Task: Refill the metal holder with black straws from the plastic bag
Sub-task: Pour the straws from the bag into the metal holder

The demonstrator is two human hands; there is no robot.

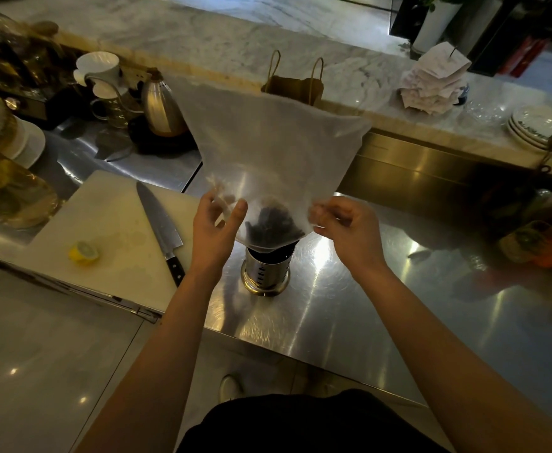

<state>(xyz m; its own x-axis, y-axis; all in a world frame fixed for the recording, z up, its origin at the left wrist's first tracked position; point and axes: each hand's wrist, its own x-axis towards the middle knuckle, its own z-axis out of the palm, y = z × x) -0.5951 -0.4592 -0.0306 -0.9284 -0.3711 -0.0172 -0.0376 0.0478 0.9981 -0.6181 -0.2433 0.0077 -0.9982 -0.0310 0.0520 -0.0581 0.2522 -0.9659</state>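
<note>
A large translucent plastic bag (274,148) hangs upside down over the metal holder (266,271), its mouth resting on the holder's rim. Dark ends of black straws (269,223) show through the bag's lower part, right above the holder. My left hand (216,227) pinches the bag's left edge between thumb and fingers. My right hand (346,228) grips the bag's right edge with curled fingers. The perforated steel holder stands upright on the steel counter (350,308), between my two hands. How far the straws sit inside the holder is hidden by the bag.
A white cutting board (111,230) at left carries a chef's knife (162,228) and a lemon half (84,253). Behind stand a metal kettle (162,107), a brown paper bag (296,83), stacked plates (539,125), paper slips (431,83) and glass jars (3,178).
</note>
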